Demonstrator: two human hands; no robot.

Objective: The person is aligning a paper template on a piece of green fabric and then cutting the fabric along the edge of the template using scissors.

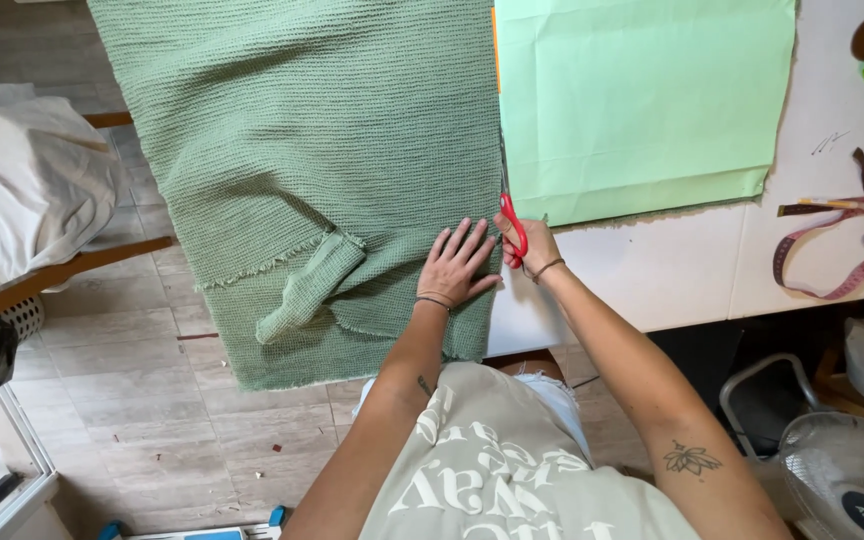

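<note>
Green waffle-knit fabric [302, 150] was spread over the white table [652, 270], its lower end draped off the near edge twd. the tiled floor [152, 400]. L. hand [455, 265] was laid flat, fingers released, on the fabric. R. hand [532, 245] was clenched on red-handled scissors [514, 230], set at the fabric's right edge, just beside light green paper [642, 100]. Tape measure [852, 230] was seen well apart, far right.

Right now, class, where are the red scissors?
In the head view, the red scissors are in the right hand, at the green fabric's right edge beside the pale green paper.
</note>
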